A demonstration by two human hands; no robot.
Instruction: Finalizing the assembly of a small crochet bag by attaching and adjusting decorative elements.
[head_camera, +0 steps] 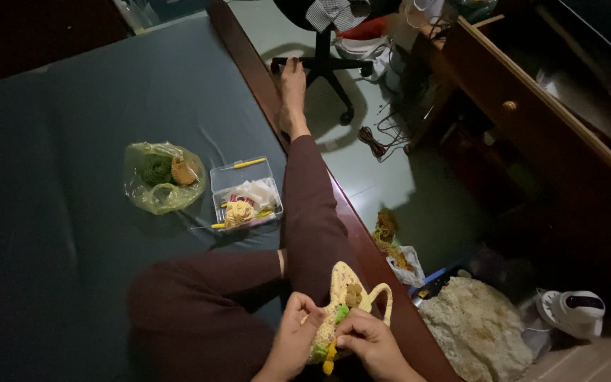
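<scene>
Dressed in dark maroon trousers (249, 297), loose in the leg, the cloth plain and unmarked as far as the dim light lets on. One trouser leg (312, 212) ending just above the ankle. Bare foot (293, 95), no sock or shoe. Both hands, left hand (293, 339) and right hand (373, 345), bare, with no rings, gloves or sleeves showing at the wrists.

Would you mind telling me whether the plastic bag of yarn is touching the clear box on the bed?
Apart. The head view shows a strip of dark bed between the bag and the box.
</scene>
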